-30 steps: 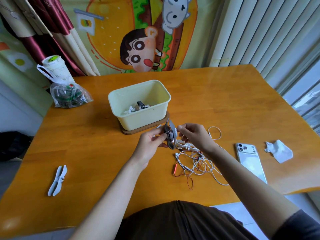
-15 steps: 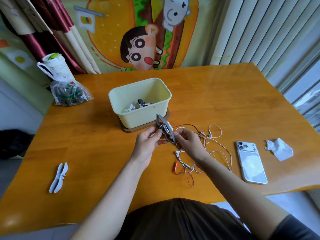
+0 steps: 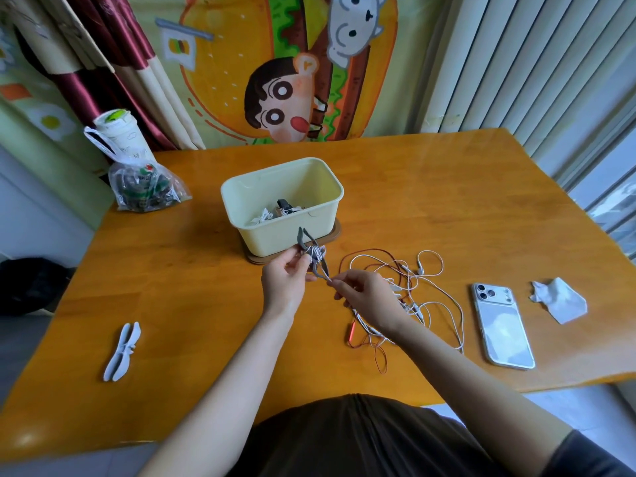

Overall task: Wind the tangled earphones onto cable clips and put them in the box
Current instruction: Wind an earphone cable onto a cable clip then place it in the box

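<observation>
The job is sitting partway through. At least one wound set [image 3: 280,211] is already lying in the box [image 3: 285,237], which is standing on a brown base mid-surface [image 3: 206,304]. Another set is being wound now. The left hand [image 3: 285,282] is holding a grey clip [image 3: 303,237] just in front of the box's near wall, tilted, with white cord [image 3: 316,253] bunching round its waist.

What is remaining, as I judge it, is finishing this wrap, dropping it in the box, then tackling the tangle [image 3: 413,290] of white and red leads. That tangle is sprawling on the surface to the right, partly under the right wrist. A spare white clip [image 3: 122,351] is lying well apart at the near left, so at least one more winding is probably coming.

The left fingers [image 3: 297,261] are clamping on the grey clip's middle, with its upper arms sticking up clear of them. The right hand [image 3: 370,297] is working at the clip's lower tip. Its fingers [image 3: 340,279] are pressing together in a pinch, apparently on the cord's loose end, though the strand is too thin to be sure. So the clip is sitting between the two sets of fingers, gripped at the waist and met at the tip, while the hands themselves are keeping just apart.
</observation>
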A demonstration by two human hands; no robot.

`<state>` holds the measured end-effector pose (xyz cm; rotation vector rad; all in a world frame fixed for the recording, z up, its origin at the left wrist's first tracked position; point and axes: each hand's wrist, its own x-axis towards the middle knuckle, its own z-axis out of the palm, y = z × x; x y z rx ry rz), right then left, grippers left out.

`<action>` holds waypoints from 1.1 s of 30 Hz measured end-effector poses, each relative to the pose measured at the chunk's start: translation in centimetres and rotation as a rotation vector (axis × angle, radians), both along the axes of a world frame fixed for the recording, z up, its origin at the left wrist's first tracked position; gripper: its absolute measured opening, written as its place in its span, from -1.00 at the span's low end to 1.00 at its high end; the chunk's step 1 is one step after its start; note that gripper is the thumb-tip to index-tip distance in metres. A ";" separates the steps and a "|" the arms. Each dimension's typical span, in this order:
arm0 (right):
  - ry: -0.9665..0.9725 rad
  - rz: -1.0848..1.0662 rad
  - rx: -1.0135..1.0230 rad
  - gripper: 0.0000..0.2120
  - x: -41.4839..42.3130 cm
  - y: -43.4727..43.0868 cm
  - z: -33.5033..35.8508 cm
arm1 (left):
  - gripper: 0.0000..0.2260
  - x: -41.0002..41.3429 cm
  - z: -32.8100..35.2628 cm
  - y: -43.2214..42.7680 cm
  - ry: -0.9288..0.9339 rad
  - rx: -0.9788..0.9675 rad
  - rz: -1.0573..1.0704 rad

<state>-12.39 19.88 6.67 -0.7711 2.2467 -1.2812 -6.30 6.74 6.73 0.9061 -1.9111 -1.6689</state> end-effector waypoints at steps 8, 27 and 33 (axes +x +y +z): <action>0.193 0.153 0.149 -0.81 -1.5 -0.3 2.2 | -0.73 1.2 -2.3 -0.8 -0.191 -0.465 -0.229; 0.308 -0.018 0.043 -0.88 -4.5 -0.2 2.6 | -0.63 1.1 -1.0 0.7 -0.063 -0.070 -0.403; 0.227 -0.036 0.010 -0.88 -4.6 -0.3 2.6 | -0.66 1.3 0.2 0.9 0.038 0.046 -0.508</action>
